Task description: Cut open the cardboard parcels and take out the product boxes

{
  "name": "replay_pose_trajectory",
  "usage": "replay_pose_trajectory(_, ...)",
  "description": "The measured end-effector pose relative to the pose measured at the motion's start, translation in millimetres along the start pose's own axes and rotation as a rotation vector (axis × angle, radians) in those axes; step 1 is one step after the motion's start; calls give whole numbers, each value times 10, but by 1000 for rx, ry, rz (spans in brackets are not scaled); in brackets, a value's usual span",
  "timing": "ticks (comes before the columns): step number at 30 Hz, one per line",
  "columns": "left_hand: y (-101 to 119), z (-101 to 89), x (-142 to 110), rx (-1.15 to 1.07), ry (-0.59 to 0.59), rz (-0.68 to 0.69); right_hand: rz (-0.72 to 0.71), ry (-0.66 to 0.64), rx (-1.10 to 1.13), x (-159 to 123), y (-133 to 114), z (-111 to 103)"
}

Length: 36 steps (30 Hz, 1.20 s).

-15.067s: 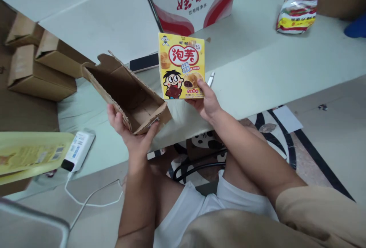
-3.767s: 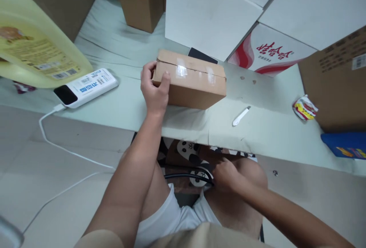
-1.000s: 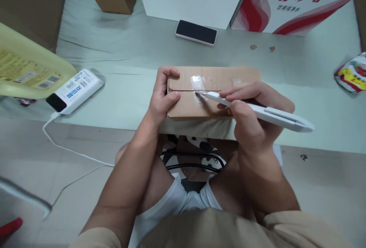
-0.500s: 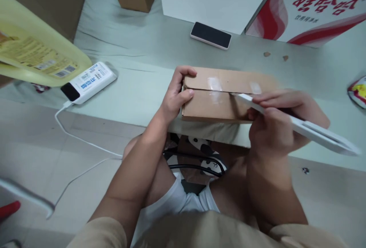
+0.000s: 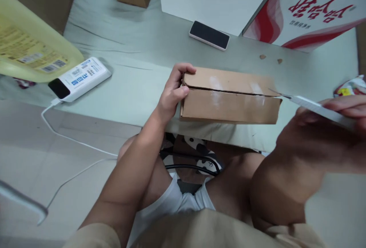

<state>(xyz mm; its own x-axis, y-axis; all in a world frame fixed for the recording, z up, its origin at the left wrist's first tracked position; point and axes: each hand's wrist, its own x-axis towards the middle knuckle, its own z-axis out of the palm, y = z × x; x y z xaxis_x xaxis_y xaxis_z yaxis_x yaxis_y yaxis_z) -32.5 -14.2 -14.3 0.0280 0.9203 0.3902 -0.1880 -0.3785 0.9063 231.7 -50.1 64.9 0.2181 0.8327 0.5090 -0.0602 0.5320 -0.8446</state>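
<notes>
A small brown cardboard box (image 5: 228, 107) lies near the table's front edge, with two patches of clear tape across the seam along its top. My left hand (image 5: 174, 91) grips the box's left end, fingers over the far side and thumb on the near part. In my right hand (image 5: 323, 141) is a white utility knife (image 5: 317, 110), its thin blade pointing left at the right end of the seam. Whether the blade touches the cardboard I cannot tell. Part of my right hand runs out of view at the right.
Behind the box lie a phone (image 5: 209, 35) and two small brown scraps. A white box (image 5: 211, 0) and a red-and-white carton (image 5: 309, 15) stand at the back. On the left are a yellow jug (image 5: 31, 45) and a white power bank (image 5: 80, 79) with a cable hanging off the edge.
My right hand has drawn the knife rightward along the seam, from the middle of the box to its right end. The seam looks slit through the right tape. My left hand stays on the box.
</notes>
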Motion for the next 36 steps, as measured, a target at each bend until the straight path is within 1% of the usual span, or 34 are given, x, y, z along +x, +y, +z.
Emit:
replay_pose_trajectory(1,6,0,1,-8,2,-8,-119,57,20,50,39,-37)
replay_pose_trajectory(2,10,-2,1,-12,6,-12,-268,130,37,107,96,-68)
replay_pose_trajectory(3,15,-5,2,-13,11,-11,-380,198,36,166,174,-103)
replay_pose_trajectory(4,19,-11,3,-9,15,-7,-432,240,6,224,269,-152)
replay_pose_trajectory(5,21,-20,4,0,16,-1,-455,283,-54,274,380,-219)
replay_pose_trajectory(7,15,-43,6,20,10,4,-457,339,-280,330,634,-414)
replay_pose_trajectory(8,5,-56,7,25,4,-1,-434,336,-436,328,766,-531)
replay_pose_trajectory(9,-12,-70,10,25,0,-13,-395,297,-597,307,892,-650)
replay_pose_trajectory(11,-60,-97,19,21,0,-39,-225,142,-849,225,1099,-852)
replay_pose_trajectory(12,-88,-110,27,24,10,-40,-116,56,-921,176,1172,-922)
replay_pose_trajectory(14,-133,-131,45,41,64,-7,94,-86,-978,95,1245,-987)
replay_pose_trajectory(15,-144,-137,54,49,108,20,162,-122,-988,69,1247,-985)
replay_pose_trajectory(16,-144,-140,59,51,160,51,199,-137,-995,55,1231,-965)
replay_pose_trajectory(18,-108,-130,57,48,263,84,190,-102,-978,53,1156,-877)
replay_pose_trajectory(20,-38,-93,32,80,334,68,103,13,-869,62,1051,-733)
replay_pose_trajectory(22,48,-28,-7,157,393,45,-3,111,-684,64,939,-545)
replay_pose_trajectory(23,91,13,-27,194,423,45,-51,140,-585,61,883,-444)
replay_pose_trajectory(25,172,97,-64,219,498,92,-133,138,-408,47,775,-257)
replay_pose_trajectory(26,210,131,-78,206,525,115,-153,99,-338,37,723,-181)
replay_pose_trajectory(27,244,152,-88,184,532,124,-162,34,-282,26,672,-122)
replay_pose_trajectory(28,273,155,-96,162,516,123,-159,-55,-248,14,623,-80)
replay_pose_trajectory(29,296,137,-102,146,476,116,-149,-161,-237,2,577,-55)
replay_pose_trajectory(31,318,40,-112,150,352,96,-134,-367,-275,-20,502,-43)
replay_pose_trajectory(32,318,-31,-118,170,288,95,-133,-446,-309,-31,475,-48)
replay_pose_trajectory(34,304,-181,-134,229,173,99,-120,-545,-376,-53,444,-63)
replay_pose_trajectory(36,293,-286,-152,274,94,91,-109,-566,-423,-78,438,-70)
